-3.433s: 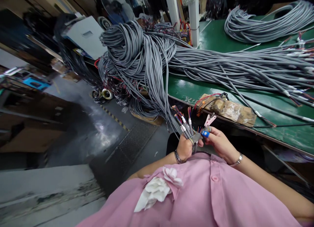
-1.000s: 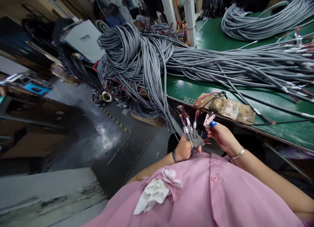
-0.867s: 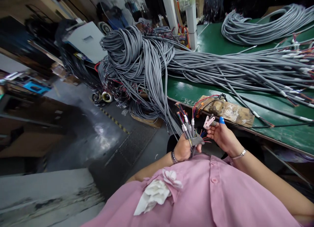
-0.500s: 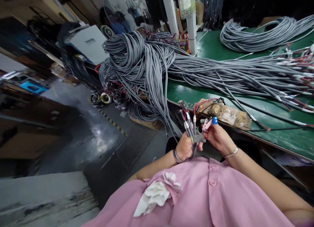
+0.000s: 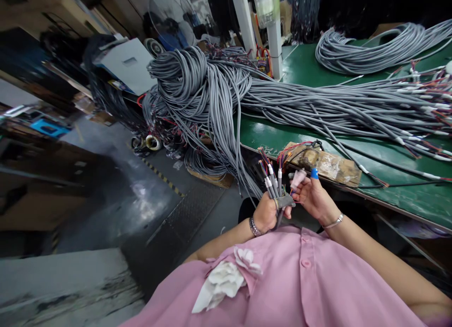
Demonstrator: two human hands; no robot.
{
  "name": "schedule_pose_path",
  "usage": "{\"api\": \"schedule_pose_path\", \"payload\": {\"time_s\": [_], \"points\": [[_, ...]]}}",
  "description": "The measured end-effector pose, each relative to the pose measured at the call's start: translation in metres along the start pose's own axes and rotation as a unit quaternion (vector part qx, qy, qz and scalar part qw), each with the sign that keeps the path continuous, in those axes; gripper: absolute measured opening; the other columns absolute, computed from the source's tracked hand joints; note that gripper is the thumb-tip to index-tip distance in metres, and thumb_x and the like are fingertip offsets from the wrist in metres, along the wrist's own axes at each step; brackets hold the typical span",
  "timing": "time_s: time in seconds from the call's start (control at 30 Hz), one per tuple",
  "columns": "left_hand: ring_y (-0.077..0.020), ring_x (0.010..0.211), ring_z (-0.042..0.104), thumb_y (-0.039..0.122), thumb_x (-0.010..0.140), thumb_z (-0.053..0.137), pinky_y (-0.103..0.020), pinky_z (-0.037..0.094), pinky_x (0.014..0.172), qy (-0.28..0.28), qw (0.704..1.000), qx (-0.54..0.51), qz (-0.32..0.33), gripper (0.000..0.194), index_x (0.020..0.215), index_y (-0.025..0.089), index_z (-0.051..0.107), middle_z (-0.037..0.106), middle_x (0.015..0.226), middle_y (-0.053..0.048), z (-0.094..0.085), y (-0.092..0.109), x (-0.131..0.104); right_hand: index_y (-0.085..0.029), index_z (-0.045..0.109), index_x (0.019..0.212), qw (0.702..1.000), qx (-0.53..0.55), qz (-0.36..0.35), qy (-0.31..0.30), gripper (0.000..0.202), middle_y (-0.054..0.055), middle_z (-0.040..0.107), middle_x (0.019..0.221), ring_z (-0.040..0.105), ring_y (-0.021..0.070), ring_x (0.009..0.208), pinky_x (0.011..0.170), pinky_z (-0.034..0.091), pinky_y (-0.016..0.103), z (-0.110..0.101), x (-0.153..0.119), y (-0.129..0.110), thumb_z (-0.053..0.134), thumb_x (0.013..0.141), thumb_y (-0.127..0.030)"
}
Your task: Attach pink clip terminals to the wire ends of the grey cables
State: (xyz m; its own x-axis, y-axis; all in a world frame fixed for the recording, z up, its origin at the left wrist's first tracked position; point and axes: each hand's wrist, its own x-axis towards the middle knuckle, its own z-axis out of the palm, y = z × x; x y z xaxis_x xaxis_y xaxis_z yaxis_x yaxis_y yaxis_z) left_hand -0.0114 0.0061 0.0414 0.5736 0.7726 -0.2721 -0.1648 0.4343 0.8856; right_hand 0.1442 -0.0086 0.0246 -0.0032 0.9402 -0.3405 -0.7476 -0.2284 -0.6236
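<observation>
My left hand (image 5: 265, 214) is closed around a bundle of grey cables (image 5: 272, 187), held upright in front of my shirt. The cable tops carry white sleeves, with thin coloured wires (image 5: 262, 158) fanning out above them. One grey cable end lies crosswise over the fingers, pointing right. Close beside it, my right hand (image 5: 316, 200) has its lower fingers curled at the thin wires (image 5: 292, 192) of that end. Its thumb, capped with a blue wrap (image 5: 314, 173), stands raised and apart. A blurred pale pink piece (image 5: 298, 179) sits at the index finger; whether worn or held I cannot tell.
A green bench (image 5: 261, 133) bears a long heap of grey cables (image 5: 318, 99) and a coil (image 5: 367, 49). At its near edge lies a worn wooden block (image 5: 326, 164) with wires. Cables hang over the bench's left end. A white post (image 5: 275, 49) stands behind.
My right thumb has lifted slightly up and right, away from the pink piece, which has turned and blurred. My left hand and the cable bundle stay almost still.
</observation>
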Motion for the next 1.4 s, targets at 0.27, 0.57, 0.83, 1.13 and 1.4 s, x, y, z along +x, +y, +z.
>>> {"api": "schedule_pose_path", "payload": {"time_s": [0.27,0.57,0.83,1.13,1.4], "points": [[-0.0115,0.044,0.052,0.037,0.076,0.068,-0.026,0.039,0.050,0.046,0.996,0.032,0.064,0.029,0.060,0.013,0.064,0.058,0.047,-0.002,0.004,-0.002,-0.011,-0.019,0.067,0.084,0.999,-0.007,0.000,-0.039,0.033,0.003,0.064,0.079,0.058,0.0127,0.066,0.061,0.049,0.024,-0.004,-0.002,-0.001,0.064,0.082,-0.052],[-0.0113,0.047,0.052,0.039,0.077,0.067,-0.025,0.039,0.051,0.065,0.994,0.034,0.075,0.032,0.058,0.013,0.064,0.058,0.049,-0.003,0.014,0.000,-0.006,-0.019,0.065,0.077,0.998,-0.055,-0.001,0.010,0.036,0.002,0.063,0.070,0.055,0.0109,0.056,0.051,0.045,0.022,0.007,-0.005,-0.008,0.067,0.079,-0.054],[-0.0113,0.048,0.052,0.035,0.079,0.066,-0.025,0.042,0.053,0.067,0.994,0.028,0.083,0.032,0.056,0.013,0.063,0.059,0.050,-0.003,0.015,-0.001,-0.002,-0.019,0.068,0.082,0.999,0.003,0.008,-0.032,0.031,0.004,0.068,0.075,0.060,0.0150,0.066,0.063,0.048,0.029,0.001,-0.003,-0.006,0.069,0.079,-0.050],[-0.0118,0.047,0.052,0.038,0.078,0.066,-0.026,0.043,0.052,0.066,0.995,0.025,0.069,0.034,0.056,0.012,0.063,0.059,0.051,-0.004,0.013,-0.006,0.000,-0.022,0.069,0.089,0.999,-0.003,-0.018,-0.040,0.032,0.004,0.069,0.078,0.062,0.0201,0.068,0.064,0.048,0.035,0.002,0.000,-0.003,0.067,0.079,-0.052],[-0.0120,0.048,0.053,0.033,0.078,0.066,-0.026,0.042,0.052,0.060,0.994,0.034,0.080,0.030,0.056,0.013,0.066,0.060,0.050,-0.004,0.012,-0.001,-0.007,-0.022,0.068,0.086,0.997,0.058,0.022,-0.041,0.035,0.003,0.070,0.090,0.060,0.0139,0.068,0.063,0.049,0.028,-0.002,-0.003,-0.001,0.058,0.084,-0.056]]}}
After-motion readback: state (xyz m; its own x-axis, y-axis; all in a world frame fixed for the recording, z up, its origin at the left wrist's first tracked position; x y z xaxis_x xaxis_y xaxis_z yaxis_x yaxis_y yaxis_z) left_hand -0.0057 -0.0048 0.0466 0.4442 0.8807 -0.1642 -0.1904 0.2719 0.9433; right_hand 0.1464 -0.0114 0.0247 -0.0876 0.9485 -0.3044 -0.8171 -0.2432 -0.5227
